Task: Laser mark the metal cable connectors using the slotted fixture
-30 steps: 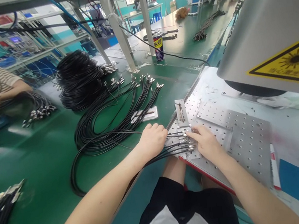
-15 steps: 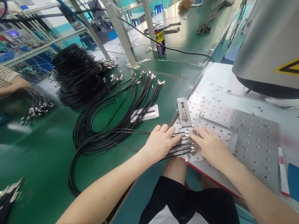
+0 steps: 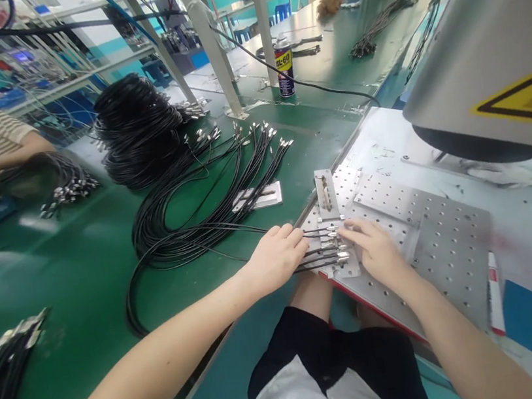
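Several black cables end in metal connectors (image 3: 342, 256) lying across a small metal fixture (image 3: 351, 269) at the near corner of the perforated plate (image 3: 456, 252). My left hand (image 3: 281, 257) is closed around black cables just left of the fixture. My right hand (image 3: 374, 247) reaches in from the right, its fingertips at the upper connectors; whether it pinches one is too small to tell. Beyond the hands stands a slotted metal block (image 3: 326, 195). The cables run left into a large looped bundle (image 3: 152, 235) on the green table (image 3: 79, 278).
Left of centre are a tall coil stack (image 3: 138, 131) and a flat slotted plate (image 3: 270, 193). A spray can (image 3: 284, 68) stands by the frame posts. A grey machine head (image 3: 487, 49) overhangs the right side, near a marker (image 3: 494, 293) and blue pad (image 3: 531, 321). Another person's arm (image 3: 22, 151) is far left.
My left hand has drawn slightly left, away from the connectors, showing more cable between it and the fixture. My right hand stays beside the connectors. The camera view has shifted slightly.
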`<state>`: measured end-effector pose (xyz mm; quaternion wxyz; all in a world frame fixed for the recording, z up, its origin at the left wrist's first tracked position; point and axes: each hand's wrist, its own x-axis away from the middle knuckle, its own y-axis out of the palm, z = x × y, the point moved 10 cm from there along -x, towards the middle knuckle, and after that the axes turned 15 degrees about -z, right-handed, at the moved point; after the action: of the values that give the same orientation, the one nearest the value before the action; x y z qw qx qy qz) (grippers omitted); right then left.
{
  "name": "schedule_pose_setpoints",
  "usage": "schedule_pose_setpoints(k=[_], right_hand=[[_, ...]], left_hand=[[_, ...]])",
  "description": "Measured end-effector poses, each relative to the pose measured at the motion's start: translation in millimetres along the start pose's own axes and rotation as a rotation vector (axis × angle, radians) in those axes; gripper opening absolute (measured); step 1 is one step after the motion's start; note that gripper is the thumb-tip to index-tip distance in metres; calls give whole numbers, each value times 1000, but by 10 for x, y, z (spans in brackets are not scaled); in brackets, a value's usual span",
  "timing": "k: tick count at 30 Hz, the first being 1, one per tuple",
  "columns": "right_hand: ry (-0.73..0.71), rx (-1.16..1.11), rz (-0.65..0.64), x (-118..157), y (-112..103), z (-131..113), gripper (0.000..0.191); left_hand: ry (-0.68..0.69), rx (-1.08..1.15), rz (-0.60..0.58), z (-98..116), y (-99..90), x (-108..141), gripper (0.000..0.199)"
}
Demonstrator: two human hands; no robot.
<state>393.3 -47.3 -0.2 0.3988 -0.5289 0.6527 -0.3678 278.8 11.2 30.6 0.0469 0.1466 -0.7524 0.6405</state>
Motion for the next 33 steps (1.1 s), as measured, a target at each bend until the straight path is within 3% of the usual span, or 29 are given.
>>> schedule_pose_setpoints(k=[4,9,14,23,30,33], right_hand=[[40,-147,38,3,-10,154,55],[42,-131,42,-3,-14,117,52],[42,-144,38,-1,-29,103,53],[-14,-148,49,16,-70,28,60],[-80,-2,65,35,-79,-72,53],[-82,122,44,44,-66,-172,47]], left_hand=[[-38,38,-40,-25,102,114,18],[-28,187,-160,-32,173,120,10],[-202,389,-76,-241,108,55,13],[-129,82,3,-51,75,-128,17],[-119,35,59,-22,56,-108,14],[-75,40,63,38,85,-107,26]])
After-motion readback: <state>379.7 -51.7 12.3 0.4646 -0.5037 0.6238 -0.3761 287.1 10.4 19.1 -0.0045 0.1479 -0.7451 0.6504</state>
